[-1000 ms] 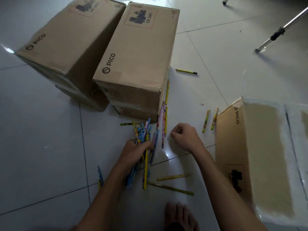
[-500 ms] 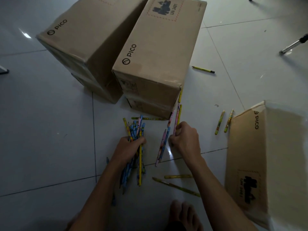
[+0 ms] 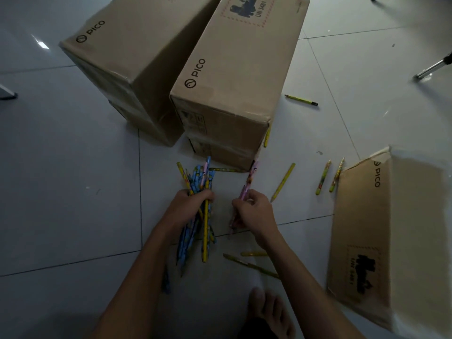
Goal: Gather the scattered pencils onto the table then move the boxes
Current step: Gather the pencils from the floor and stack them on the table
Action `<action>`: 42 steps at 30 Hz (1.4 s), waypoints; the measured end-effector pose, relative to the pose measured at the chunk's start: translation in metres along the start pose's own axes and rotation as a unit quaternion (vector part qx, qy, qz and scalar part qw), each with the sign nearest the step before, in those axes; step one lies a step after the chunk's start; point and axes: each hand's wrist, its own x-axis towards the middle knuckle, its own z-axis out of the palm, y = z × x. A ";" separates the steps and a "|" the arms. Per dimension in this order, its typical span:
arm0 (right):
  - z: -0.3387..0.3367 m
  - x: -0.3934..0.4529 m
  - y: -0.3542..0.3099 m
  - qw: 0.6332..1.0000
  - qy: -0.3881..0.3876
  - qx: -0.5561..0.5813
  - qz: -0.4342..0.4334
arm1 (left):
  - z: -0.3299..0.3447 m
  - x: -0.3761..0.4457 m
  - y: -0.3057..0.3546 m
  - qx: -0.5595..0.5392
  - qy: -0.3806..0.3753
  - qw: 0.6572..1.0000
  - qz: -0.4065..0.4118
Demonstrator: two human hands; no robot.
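Observation:
My left hand (image 3: 187,206) grips a thick bundle of blue and yellow pencils (image 3: 199,178) just above the tiled floor. My right hand (image 3: 254,211) pinches a few pink pencils (image 3: 249,178) that slant up toward the middle box. Loose yellow pencils lie on the floor: one (image 3: 283,182) right of my right hand, a pair (image 3: 329,176) beside the right box, one (image 3: 301,100) far behind, two (image 3: 252,261) near my foot. Three brown PICO cardboard boxes stand around: the left box (image 3: 127,45), the middle box (image 3: 234,69), the right box (image 3: 381,228).
My bare foot (image 3: 269,311) rests on the floor at the bottom centre. A metal stand leg (image 3: 433,68) reaches in at the upper right. A blue pencil (image 3: 166,281) lies under my left forearm. Grey tiles stretch to the left.
My right hand has lifted the pink pencils off the floor, and a yellow one now lies loose to its right. The view has shifted closer to the boxes. My left hand keeps its bundle.

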 end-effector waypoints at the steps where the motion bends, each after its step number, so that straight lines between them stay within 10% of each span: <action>1: 0.004 -0.001 0.002 1.000 -0.011 -0.009 -0.001 | -0.002 -0.001 0.000 -0.003 0.000 1.000 0.002; 21: 0.054 -0.015 -0.008 0.959 -0.109 -0.236 -0.117 | -0.067 -0.020 -0.022 -0.087 0.038 0.995 0.013; 42: 0.108 -0.026 0.004 0.923 -0.181 -0.269 -0.208 | -0.092 -0.037 -0.094 0.132 0.205 0.969 -0.048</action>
